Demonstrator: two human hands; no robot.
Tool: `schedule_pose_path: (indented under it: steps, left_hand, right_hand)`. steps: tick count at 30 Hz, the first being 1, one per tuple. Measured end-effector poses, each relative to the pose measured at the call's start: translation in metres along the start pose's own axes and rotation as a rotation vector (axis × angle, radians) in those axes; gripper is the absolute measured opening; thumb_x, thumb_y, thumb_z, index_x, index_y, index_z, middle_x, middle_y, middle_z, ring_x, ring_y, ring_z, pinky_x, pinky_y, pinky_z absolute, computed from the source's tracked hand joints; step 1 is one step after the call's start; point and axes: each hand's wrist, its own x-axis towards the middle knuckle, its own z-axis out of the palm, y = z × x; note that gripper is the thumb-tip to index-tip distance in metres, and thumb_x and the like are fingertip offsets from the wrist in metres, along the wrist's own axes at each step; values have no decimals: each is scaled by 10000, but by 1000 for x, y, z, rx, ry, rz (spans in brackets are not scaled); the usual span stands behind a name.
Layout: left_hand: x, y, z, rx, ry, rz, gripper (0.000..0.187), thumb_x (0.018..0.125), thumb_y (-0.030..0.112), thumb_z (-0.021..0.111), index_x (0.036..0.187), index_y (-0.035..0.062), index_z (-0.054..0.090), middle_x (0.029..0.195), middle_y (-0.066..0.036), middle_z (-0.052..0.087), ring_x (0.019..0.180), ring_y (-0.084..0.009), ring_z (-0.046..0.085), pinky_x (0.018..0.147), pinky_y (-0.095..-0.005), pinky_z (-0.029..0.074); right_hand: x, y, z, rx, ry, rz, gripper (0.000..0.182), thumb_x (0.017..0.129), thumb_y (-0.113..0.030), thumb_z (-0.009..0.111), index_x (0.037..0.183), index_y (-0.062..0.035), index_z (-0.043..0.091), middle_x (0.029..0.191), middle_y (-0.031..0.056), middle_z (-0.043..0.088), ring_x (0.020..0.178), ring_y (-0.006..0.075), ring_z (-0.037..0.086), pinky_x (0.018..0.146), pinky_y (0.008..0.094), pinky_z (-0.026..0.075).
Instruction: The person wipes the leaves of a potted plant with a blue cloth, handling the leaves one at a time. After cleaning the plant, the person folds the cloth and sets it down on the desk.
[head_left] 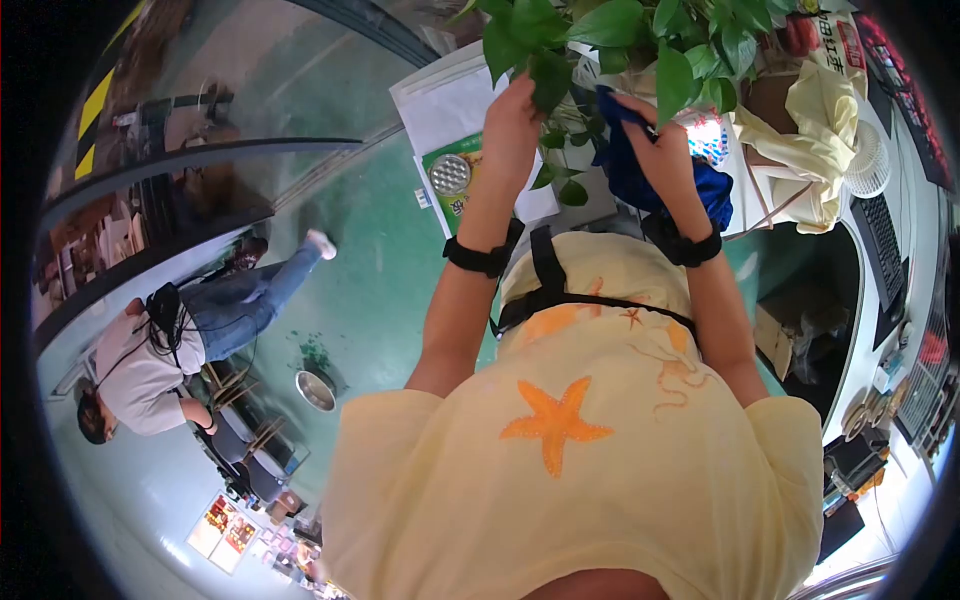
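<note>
A leafy green potted-type plant (610, 25) with broad leaves hangs over the far side of the work surface. My left hand (512, 115) is closed at its left edge, its fingers on a dark green leaf (550, 80); the fingertips are partly hidden behind it. To the right, my right hand (660, 145) grips a dark blue cloth (625, 170), bunched below the leaves. Part of the cloth hangs down beside my right wrist. Trailing leaves (572, 192) dangle between the two hands.
A round metal item with a pattern of holes (449, 174) lies on a green-and-yellow packet (462, 208) left of my arm. Pale yellow fabric (815, 130), a white fan (867, 160) and a keyboard (878, 240) are at right. Another person (160, 350) is at left, near a metal bowl (316, 390).
</note>
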Motion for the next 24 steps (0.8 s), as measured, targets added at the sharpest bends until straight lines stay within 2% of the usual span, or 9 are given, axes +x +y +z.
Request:
schedule_pose_path:
  steps: [2, 4, 8, 12, 13, 16, 17, 20, 24]
  left_hand:
    - [-7, -4, 2, 148, 2, 17, 453, 881, 151, 481, 1274, -50, 381, 1233, -114, 485, 1097, -200, 485, 936, -304, 375]
    - [-22, 4, 23, 212, -15, -4, 493, 843, 51, 527, 1298, -44, 363, 1295, -110, 448, 1121, -167, 467, 918, -275, 385]
    - [-18, -19, 22, 679, -114, 411, 522, 795, 79, 575, 1289, 26, 414, 1253, -202, 448, 1131, -285, 441, 938, -335, 362]
    - [-1, -22, -2, 1282, 225, 661, 489, 707, 28, 555, 1192, 39, 496, 1152, -217, 481, 1092, -357, 407, 952, -400, 324]
    - [9, -32, -17, 1388, 358, 714, 492, 722, 61, 596, 1203, 53, 493, 1158, -187, 463, 1118, -310, 399, 849, -411, 420]
    - [28, -27, -33, 970, 320, 682, 526, 740, 75, 599, 1243, 64, 445, 1199, -197, 434, 1062, -283, 468, 828, -391, 445]
    - [28, -25, -32, 546, 284, 273, 525, 780, 70, 578, 1266, 15, 387, 1163, -184, 481, 965, -238, 551, 791, -349, 480]
    - [35, -25, -35, 41, 236, -13, 499, 817, 55, 551, 1261, -51, 350, 1057, -155, 560, 857, -187, 597, 743, -305, 499]
    - [32, -28, -29, 164, 166, 25, 305, 807, 34, 581, 1082, -79, 516, 935, -102, 609, 800, -157, 591, 693, -278, 497]
  right_hand:
    - [3, 18, 1, -22, 148, 0, 217, 802, -102, 592, 1015, -69, 622, 753, 138, 609, 576, 166, 513, 561, 280, 407]
    - [5, 29, 2, -49, 65, 104, 216, 801, -146, 611, 980, -25, 603, 761, 133, 613, 634, 179, 547, 597, 293, 427]
    - [11, 27, 18, 45, 49, 51, 234, 800, -151, 611, 967, 9, 574, 802, 138, 612, 673, 202, 570, 634, 305, 444]
    - [22, 9, 28, 125, -27, 56, 231, 799, -145, 611, 969, 6, 566, 857, 147, 612, 706, 221, 584, 663, 312, 456]
    - [23, 11, 31, 117, -15, 40, 229, 798, -142, 613, 970, 2, 568, 858, 147, 614, 707, 220, 586, 663, 310, 458]
    - [28, 14, 38, 110, 3, 21, 226, 794, -135, 617, 977, -10, 572, 856, 145, 618, 711, 216, 591, 659, 301, 462]
    - [27, 13, 38, 120, -8, 37, 227, 793, -132, 618, 980, -13, 574, 852, 144, 619, 712, 216, 593, 656, 298, 463]
    - [26, 3, 39, 111, -5, 1, 232, 787, -125, 622, 990, -24, 578, 839, 140, 621, 718, 213, 601, 646, 288, 465]
    - [23, -7, 39, 46, -15, -70, 236, 772, -105, 623, 996, -39, 589, 863, 150, 628, 748, 243, 621, 652, 295, 473]
